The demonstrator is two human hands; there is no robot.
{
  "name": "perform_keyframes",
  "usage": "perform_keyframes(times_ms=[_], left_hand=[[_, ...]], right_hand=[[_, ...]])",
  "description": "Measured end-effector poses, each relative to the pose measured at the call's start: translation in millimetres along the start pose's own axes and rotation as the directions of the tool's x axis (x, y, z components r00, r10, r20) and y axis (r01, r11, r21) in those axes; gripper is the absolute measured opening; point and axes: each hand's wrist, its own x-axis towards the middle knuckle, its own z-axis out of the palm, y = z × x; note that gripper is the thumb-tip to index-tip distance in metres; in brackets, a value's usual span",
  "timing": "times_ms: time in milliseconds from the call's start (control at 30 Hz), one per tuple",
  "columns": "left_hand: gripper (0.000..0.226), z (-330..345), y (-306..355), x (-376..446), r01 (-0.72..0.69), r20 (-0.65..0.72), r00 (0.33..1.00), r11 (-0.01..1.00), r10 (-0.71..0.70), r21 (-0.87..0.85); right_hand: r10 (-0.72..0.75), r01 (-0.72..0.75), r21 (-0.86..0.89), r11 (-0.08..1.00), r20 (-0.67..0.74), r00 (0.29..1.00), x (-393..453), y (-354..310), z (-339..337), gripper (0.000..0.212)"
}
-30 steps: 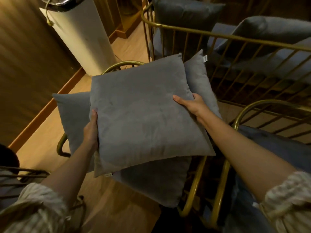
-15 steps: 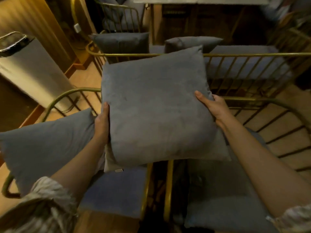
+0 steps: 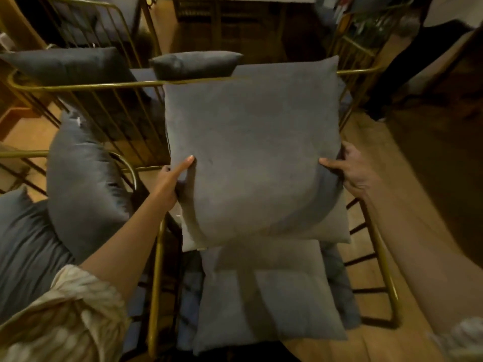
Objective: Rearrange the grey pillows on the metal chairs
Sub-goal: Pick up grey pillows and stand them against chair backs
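I hold a square grey pillow (image 3: 251, 152) upright in front of me over the right metal chair (image 3: 379, 257). My left hand (image 3: 172, 181) grips its left edge, thumb on the front. My right hand (image 3: 350, 169) grips its right edge. A second grey pillow (image 3: 271, 299) lies flat on that chair's seat below it. Another grey pillow (image 3: 83, 184) leans upright in the left metal chair (image 3: 156, 270).
A gold-railed metal bench (image 3: 78, 86) stands behind the chairs with two dark grey pillows (image 3: 65, 64) (image 3: 196, 64) on it. Wooden floor (image 3: 366, 142) shows to the right. A dark blurred shape fills the far right.
The pillow in my hands has swung from the left chair across to above the right chair, and the view has turned right with it. Both hands keep their grip.
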Motion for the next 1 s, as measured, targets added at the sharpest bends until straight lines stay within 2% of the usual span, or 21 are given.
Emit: perform_keyframes(times_ms=[67,100,200,333,467,600,633,733,833,1000], left_hand=[[0.105,21,-4,9,-0.011,-0.027,1.0,1.0,0.011,-0.013],[0.105,29,-5,12,-0.029,-0.033,0.999,0.999,0.028,-0.017],[0.102,47,-1,26,-0.072,0.011,0.997,0.997,0.072,-0.02],[0.096,61,2,53,-0.091,0.02,0.996,0.995,0.092,-0.029],[0.096,67,-12,84,-0.034,-0.039,0.999,0.999,0.032,-0.042],[0.133,69,-42,103,0.046,-0.028,0.998,0.996,-0.049,-0.081],[0.136,69,-53,109,0.087,-0.04,0.995,0.993,-0.09,-0.077],[0.116,73,-85,125,0.222,-0.128,0.967,0.975,-0.221,-0.003],[0.11,80,-96,147,0.239,-0.175,0.959,0.968,-0.224,0.071],[0.1,81,-100,162,0.24,-0.169,0.96,0.968,-0.225,0.072]], right_hand=[[0.004,-0.004,0.018,1.0,0.015,1.0,16,6,-22,0.132],[0.018,-0.019,0.014,1.0,0.02,1.0,23,8,-29,0.129],[0.052,-0.053,0.025,0.998,0.034,0.998,51,15,-36,0.101],[0.12,-0.123,0.104,0.987,0.043,0.992,83,37,-25,0.086],[0.236,-0.242,0.165,0.956,0.055,0.97,112,68,-15,0.098],[0.302,-0.302,0.147,0.942,0.026,0.953,136,103,-9,0.086],[0.317,-0.318,0.131,0.939,0.032,0.948,140,113,-8,0.085],[0.379,-0.378,0.064,0.924,-0.011,0.925,148,141,-7,0.089],[0.382,-0.38,0.035,0.924,-0.088,0.92,157,158,-3,0.086],[0.377,-0.385,-0.05,0.922,-0.127,0.918,158,171,7,0.081]])
